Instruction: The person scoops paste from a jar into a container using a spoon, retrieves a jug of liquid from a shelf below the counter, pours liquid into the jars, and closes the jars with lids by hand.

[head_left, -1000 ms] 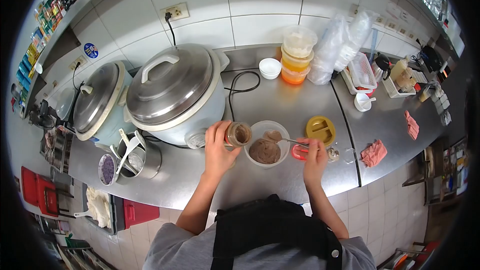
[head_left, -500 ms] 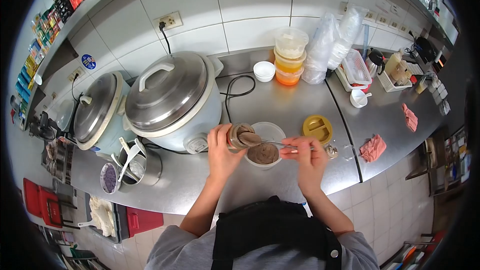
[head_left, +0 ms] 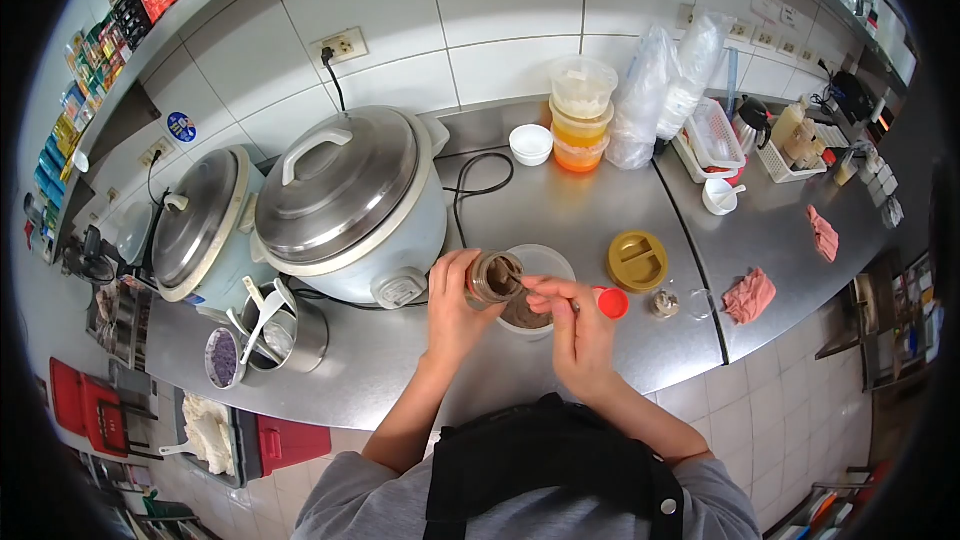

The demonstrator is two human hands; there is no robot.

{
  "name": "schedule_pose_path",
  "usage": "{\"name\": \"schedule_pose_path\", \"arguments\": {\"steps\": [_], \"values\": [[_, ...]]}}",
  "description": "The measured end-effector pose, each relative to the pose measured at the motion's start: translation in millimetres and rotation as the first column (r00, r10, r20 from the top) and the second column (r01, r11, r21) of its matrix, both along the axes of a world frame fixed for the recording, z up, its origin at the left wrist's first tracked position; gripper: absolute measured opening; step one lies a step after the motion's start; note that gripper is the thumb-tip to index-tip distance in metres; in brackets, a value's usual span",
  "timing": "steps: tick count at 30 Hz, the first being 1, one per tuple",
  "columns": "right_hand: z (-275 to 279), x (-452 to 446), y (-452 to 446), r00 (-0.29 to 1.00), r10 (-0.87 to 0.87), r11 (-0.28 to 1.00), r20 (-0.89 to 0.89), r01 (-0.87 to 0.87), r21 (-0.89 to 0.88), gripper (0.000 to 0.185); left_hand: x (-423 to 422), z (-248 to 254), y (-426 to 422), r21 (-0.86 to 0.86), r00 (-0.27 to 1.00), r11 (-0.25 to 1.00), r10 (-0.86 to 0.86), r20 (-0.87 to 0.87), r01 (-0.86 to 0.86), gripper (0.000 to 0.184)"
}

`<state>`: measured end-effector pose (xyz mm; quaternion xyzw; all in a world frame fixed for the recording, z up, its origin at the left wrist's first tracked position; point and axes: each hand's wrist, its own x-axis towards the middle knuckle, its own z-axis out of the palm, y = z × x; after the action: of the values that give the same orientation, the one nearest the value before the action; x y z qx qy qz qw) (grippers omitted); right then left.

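Observation:
My left hand (head_left: 455, 305) is wrapped round a small clear jar (head_left: 484, 280), tipped toward the right. Brown paste or powder shows inside its mouth. Between the fingers of my right hand (head_left: 575, 325) is a thin metal spoon (head_left: 519, 281), its head down in the jar and hidden there. Under both hands stands a whitish plastic tub (head_left: 556, 256) with more brown stuff (head_left: 525, 312) in it. A red cap (head_left: 611, 303) lies just right of my right hand, and a mustard-yellow lid (head_left: 637, 261) is beyond it.
Two large rice cookers (head_left: 345, 205) stand at the left. In front are a metal pot (head_left: 308, 335) with utensils and a purple-filled cup (head_left: 222, 358). Stacked tubs (head_left: 580, 125), a white bowl (head_left: 531, 144) and plastic-wrapped stacks (head_left: 645, 100) stand behind. Pink cloths (head_left: 748, 296) lie right.
My right hand has moved left, taking the spoon from over the tub into the jar. The jar's mouth has turned up somewhat. The red cap has come into sight.

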<state>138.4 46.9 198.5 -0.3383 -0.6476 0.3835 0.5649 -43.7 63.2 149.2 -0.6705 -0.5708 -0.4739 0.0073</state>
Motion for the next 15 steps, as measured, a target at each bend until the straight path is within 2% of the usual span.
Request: {"name": "schedule_pose_path", "arguments": {"steps": [2, 3, 5, 6, 8, 12, 14, 15], "values": [[2, 5, 1, 0.993, 0.089, 0.989, 0.077, -0.097, 0.109, 0.019, -1, -1, 3, -0.032, 0.987, 0.996, -0.074, 0.145, 0.079, 0.076], [1, 7, 3, 0.993, 0.087, 0.990, 0.077, -0.095, 0.109, 0.019, -3, 0, 4, -0.032, 0.986, 0.996, -0.076, 0.145, 0.081, 0.076], [-1, 11, 6, 0.970, 0.233, 0.950, 0.074, -0.243, 0.194, 0.023, -7, 1, 5, -0.043, 0.977, 0.990, -0.126, 0.173, 0.136, 0.075], [0, 14, 8, 0.970, 0.231, 0.951, 0.073, -0.241, 0.194, 0.023, -10, 2, 6, -0.044, 0.977, 0.990, -0.128, 0.172, 0.137, 0.075], [5, 21, 11, 0.930, 0.332, 0.915, 0.158, -0.358, 0.184, 0.023, -14, 3, 8, -0.037, 0.981, 0.986, -0.161, 0.110, 0.165, 0.076], [7, 30, 18, 0.916, 0.358, 0.890, 0.183, -0.394, 0.231, 0.019, -15, 11, 5, -0.056, 0.982, 0.983, -0.170, 0.083, 0.175, 0.077], [6, 32, 19, 0.920, 0.310, 0.862, 0.239, -0.378, 0.338, 0.019, -13, 14, 4, -0.057, 0.982, 0.982, -0.175, 0.066, 0.178, 0.077], [4, 32, 20, 0.921, 0.308, 0.862, 0.239, -0.377, 0.338, 0.019, -12, 16, 3, -0.057, 0.982, 0.982, -0.176, 0.065, 0.180, 0.077]]}}
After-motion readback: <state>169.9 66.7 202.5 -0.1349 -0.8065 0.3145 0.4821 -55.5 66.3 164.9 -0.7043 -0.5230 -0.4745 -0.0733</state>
